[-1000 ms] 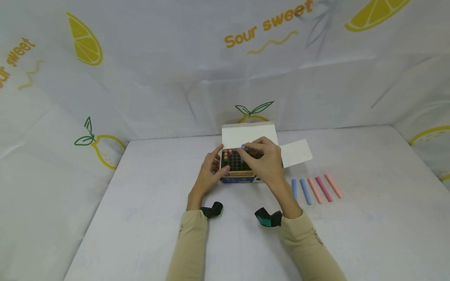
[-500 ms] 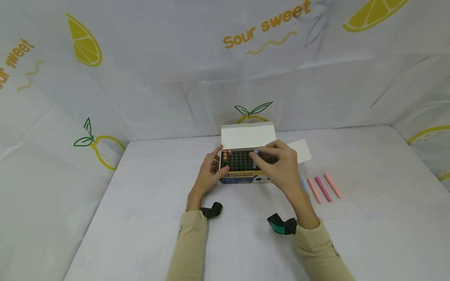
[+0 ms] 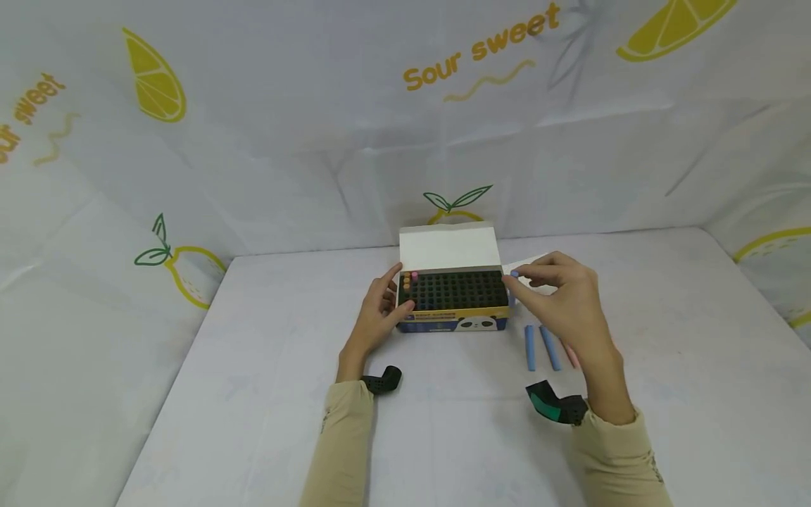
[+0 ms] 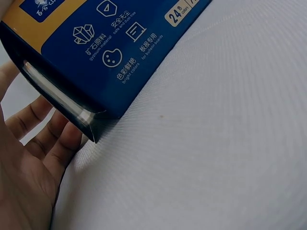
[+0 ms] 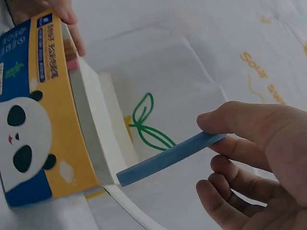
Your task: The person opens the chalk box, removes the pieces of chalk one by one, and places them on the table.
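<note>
An open chalk box [image 3: 453, 315], yellow and blue with a panda on its front, stands at mid-table with its white lid flap up. Its black grid [image 3: 456, 289] holds a few orange and pink sticks at the left end. My left hand [image 3: 394, 290] grips the box's left end, thumb on the front edge; its fingers [image 4: 45, 141] lie beside the box corner [image 4: 91, 72]. Just past the box's right end, my right hand [image 3: 514, 279] pinches a blue chalk stick [image 5: 168, 158] in the air, beside the box [image 5: 48, 110].
Two blue chalk sticks [image 3: 538, 347] lie on the white table [image 3: 253, 338] right of the box, with a pink one [image 3: 571, 354] partly hidden behind my right wrist. A loose white flap [image 3: 538, 271] lies behind my right hand. Printed cloth walls surround the table.
My right hand has carried the blue chalk from over the middle of the grid rightward past the box's right end. The left hand has stayed on the box.
</note>
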The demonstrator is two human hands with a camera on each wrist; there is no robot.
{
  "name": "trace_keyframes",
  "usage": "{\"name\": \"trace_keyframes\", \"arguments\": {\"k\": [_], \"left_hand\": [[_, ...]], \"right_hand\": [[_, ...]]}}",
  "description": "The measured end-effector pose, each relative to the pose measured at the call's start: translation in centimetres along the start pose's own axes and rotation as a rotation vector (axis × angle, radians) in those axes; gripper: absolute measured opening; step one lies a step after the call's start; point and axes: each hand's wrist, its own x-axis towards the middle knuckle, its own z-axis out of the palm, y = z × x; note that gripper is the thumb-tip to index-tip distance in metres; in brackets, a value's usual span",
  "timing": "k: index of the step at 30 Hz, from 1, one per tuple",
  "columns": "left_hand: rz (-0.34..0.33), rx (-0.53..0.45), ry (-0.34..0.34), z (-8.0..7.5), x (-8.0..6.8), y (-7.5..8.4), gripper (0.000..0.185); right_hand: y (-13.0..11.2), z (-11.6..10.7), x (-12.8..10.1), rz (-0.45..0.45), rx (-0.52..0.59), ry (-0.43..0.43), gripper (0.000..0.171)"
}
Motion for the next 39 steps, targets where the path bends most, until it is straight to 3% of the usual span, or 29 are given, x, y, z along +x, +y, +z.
{"name": "trace_keyframes", "arguments": {"k": [11, 19, 23, 29, 33, 39], "left_hand": [[-0.015, -0.019, 0.001, -0.1, 0.0, 0.0, 0.08], [-0.007, -0.023, -0.002, -0.1, 0.0, 0.0, 0.078], [-0.003, -0.025, -0.003, -0.1, 0.0, 0.0, 0.077], [0.0, -0.019, 0.0, -0.1, 0.0, -0.1, 0.077], [0.0, -0.023, 0.001, -0.1, 0.0, 0.0, 0.08], [-0.006, -0.009, -0.001, 0.0, 0.1, -0.2, 0.08]], "right_hand": [[3.6, -5.4, -0.3, 0.1, -0.15, -0.017, 0.017], [6.5, -8.3, -1.1, 0.297, -0.264, -0.155, 0.032], [8.1, -9.1, -1.3, 0.359, -0.323, -0.251, 0.038], [9.5, -9.7, -1.8, 0.533, -0.337, -0.386, 0.051], [10.0, -9.6, -2.0, 0.601, -0.336, -0.392, 0.055], [11.0, -8.8, -2.2, 0.635, -0.322, -0.353, 0.06]]}}
